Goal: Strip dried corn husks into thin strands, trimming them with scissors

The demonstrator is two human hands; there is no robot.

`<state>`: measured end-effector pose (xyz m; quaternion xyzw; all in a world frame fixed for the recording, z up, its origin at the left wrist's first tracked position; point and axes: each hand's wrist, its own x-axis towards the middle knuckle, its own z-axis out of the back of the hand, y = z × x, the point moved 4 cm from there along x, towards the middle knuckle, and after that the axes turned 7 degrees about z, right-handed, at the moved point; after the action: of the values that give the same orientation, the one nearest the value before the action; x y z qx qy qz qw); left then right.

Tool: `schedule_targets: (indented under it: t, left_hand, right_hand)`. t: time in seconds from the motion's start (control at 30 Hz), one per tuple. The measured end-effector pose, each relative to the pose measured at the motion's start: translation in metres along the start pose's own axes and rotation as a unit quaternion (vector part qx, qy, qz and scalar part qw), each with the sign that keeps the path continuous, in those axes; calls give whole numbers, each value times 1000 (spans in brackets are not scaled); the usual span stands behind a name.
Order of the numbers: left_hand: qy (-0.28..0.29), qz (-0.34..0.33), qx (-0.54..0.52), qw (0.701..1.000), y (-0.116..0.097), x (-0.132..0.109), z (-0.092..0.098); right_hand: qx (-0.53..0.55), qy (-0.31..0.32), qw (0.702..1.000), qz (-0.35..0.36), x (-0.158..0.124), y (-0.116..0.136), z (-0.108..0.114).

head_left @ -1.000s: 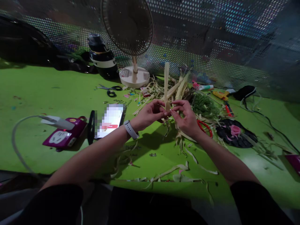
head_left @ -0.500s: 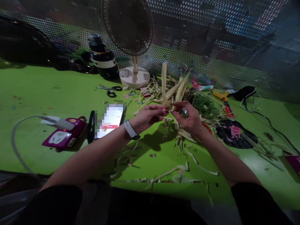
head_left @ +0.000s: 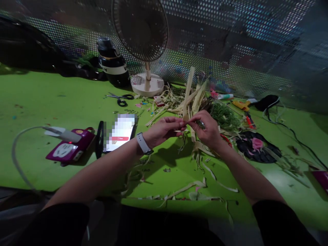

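A pale, dry corn husk strip [head_left: 189, 89] stands upright from the pinched fingertips of my left hand [head_left: 167, 129]. My right hand [head_left: 206, 129] is closed in a pinch at the foot of the same strip, and its fingertips meet those of the left. Something small and shiny shows at the right fingers, too unclear to name. Behind the hands lies a heap of loose corn husk [head_left: 201, 97]. Narrow husk shreds [head_left: 197, 153] hang or lie just below the right hand.
A desk fan [head_left: 147, 85] and dark bottle [head_left: 114, 68] stand at the back. Scissors [head_left: 121, 99], a lit phone [head_left: 121, 133] and a purple power bank [head_left: 70, 147] lie left. Green fibres [head_left: 224, 114], a yellow glue gun [head_left: 241, 104] and a black flower-shaped piece [head_left: 246, 147] are right.
The upright husk strip has swung to the right at its top. My right fingertips have closed in against the left ones at its base.
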<state>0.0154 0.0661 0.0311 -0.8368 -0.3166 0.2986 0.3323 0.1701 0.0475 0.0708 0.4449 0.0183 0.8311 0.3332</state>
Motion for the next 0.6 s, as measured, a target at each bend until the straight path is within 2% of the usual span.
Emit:
schedule_targets:
  t: [0.17, 0.37, 0.5, 0.6]
  left_hand:
    - [-23, -59, 27, 998, 3, -2, -3]
    - [-31, -113, 69, 991, 4, 0, -3]
    - [-22, -108, 41, 993, 2, 1, -3]
    - [-33, -82, 4, 996, 0, 0, -2]
  right_hand:
    - [-27, -27, 998, -56, -3, 1, -5]
    - [-27, -37, 997, -63, -7, 2, -8]
    - [21, -44, 996, -79, -8, -3, -8]
    - [42, -50, 997, -35, -6, -3, -5]
